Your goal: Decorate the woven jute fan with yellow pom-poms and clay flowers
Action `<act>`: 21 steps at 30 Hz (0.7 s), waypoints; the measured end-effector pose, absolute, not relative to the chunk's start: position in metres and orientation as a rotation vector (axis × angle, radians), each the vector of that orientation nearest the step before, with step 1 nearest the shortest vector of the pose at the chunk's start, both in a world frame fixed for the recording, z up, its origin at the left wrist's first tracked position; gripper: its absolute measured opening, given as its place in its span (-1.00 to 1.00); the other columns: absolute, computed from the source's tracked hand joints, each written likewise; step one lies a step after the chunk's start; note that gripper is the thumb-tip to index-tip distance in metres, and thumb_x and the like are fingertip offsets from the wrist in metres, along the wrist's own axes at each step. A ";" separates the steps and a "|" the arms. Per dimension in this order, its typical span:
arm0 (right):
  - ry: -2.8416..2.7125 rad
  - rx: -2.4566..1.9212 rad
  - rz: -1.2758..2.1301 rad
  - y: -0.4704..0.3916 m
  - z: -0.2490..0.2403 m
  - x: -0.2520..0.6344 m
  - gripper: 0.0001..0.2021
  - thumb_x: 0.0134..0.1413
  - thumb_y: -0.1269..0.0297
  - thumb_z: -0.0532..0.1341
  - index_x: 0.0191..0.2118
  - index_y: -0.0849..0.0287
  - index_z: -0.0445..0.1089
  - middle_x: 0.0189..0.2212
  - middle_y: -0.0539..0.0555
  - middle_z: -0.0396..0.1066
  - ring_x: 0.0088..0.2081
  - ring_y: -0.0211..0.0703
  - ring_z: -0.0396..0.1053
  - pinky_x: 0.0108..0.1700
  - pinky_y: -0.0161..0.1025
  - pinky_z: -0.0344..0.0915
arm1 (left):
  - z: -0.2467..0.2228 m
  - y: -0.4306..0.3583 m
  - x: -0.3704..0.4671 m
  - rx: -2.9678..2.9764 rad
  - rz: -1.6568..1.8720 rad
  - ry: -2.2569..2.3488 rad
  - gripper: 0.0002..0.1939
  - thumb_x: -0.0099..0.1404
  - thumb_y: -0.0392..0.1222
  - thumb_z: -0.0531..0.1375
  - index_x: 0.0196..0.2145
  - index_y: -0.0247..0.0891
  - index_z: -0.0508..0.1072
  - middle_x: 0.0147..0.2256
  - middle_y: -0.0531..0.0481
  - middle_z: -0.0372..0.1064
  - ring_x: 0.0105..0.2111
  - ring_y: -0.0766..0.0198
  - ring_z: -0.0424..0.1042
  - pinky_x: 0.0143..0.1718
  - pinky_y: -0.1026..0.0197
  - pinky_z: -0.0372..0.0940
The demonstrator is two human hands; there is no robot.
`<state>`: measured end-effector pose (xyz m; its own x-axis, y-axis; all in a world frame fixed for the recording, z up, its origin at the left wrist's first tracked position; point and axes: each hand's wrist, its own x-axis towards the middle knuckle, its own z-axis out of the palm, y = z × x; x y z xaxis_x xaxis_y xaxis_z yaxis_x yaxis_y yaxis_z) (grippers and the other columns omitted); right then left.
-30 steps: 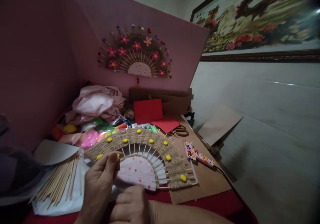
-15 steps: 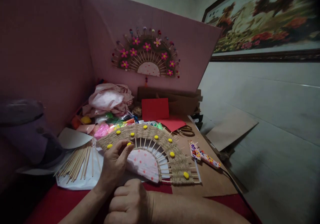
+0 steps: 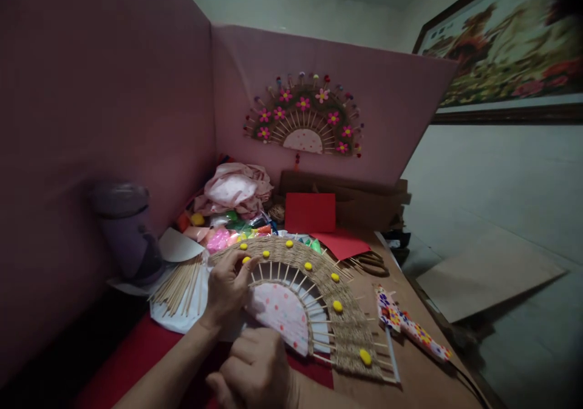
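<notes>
A half-round fan of woven twine and sticks (image 3: 353,324) lies on the table, dotted with several yellow pieces and centred on a spotted pink half-disc (image 3: 280,315). Over the fan's left part is my left hand (image 3: 230,287), its thumb and forefinger closed around a small yellow piece (image 3: 246,261). My right hand (image 3: 257,369) is curled at the near side, below the spotted half-disc; whatever its fingers may hold is hidden. A flower-patterned glue gun (image 3: 410,327) rests to the right of the fan.
Thin sticks (image 3: 180,287) lie at left beside a purple container (image 3: 130,233). Behind the fan are bagged coloured clay (image 3: 218,239), bunched cloth (image 3: 234,187), red card (image 3: 310,212) and scissors (image 3: 373,264). A finished fan (image 3: 303,114) hangs on the pink panel.
The view has swung left, so everything appears farther right. My left hand still pinches at the yellow piece; my right hand stays curled, its thumb now showing at the lower left.
</notes>
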<state>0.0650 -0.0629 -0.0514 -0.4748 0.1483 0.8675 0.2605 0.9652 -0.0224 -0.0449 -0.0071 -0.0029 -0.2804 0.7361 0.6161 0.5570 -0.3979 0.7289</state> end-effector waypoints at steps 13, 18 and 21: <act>-2.155 -0.341 -0.047 -0.069 -0.036 0.070 -0.67 0.12 0.32 0.02 -0.65 0.17 0.19 -0.71 -0.01 0.16 -0.63 -0.27 0.06 -0.56 -0.25 -0.10 | 0.041 0.044 -0.096 0.895 1.831 1.753 -0.89 0.06 -0.28 0.01 -0.51 -0.29 0.31 -0.65 0.10 0.16 -0.67 0.35 0.18 -0.64 0.30 0.09; -2.169 -0.334 -0.041 -0.072 -0.030 0.073 -0.68 0.11 0.32 0.04 -0.65 0.17 0.19 -0.71 -0.02 0.15 -0.64 -0.28 0.05 -0.57 -0.25 -0.09 | 0.054 0.068 -0.133 0.926 1.812 2.117 -0.87 0.15 -0.30 0.08 -0.53 -0.27 0.22 -0.36 -0.12 0.39 -0.26 0.18 0.38 -0.41 0.22 0.16; -2.178 -0.352 -0.059 -0.074 -0.028 0.073 -0.67 0.12 0.32 0.04 -0.65 0.17 0.18 -0.71 -0.03 0.14 -0.64 -0.29 0.05 -0.57 -0.26 -0.07 | 0.044 0.075 -0.140 0.907 1.717 2.274 -0.87 0.16 -0.27 0.13 -0.49 -0.30 0.23 -0.22 -0.26 0.40 -0.10 -0.03 0.36 -0.32 0.13 0.17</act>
<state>0.0733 -0.0744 -0.0280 -0.5533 0.2294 0.8008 0.2723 0.9583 -0.0864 -0.1399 0.0754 0.0438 -0.8057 0.5451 0.2317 0.3719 0.1611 0.9142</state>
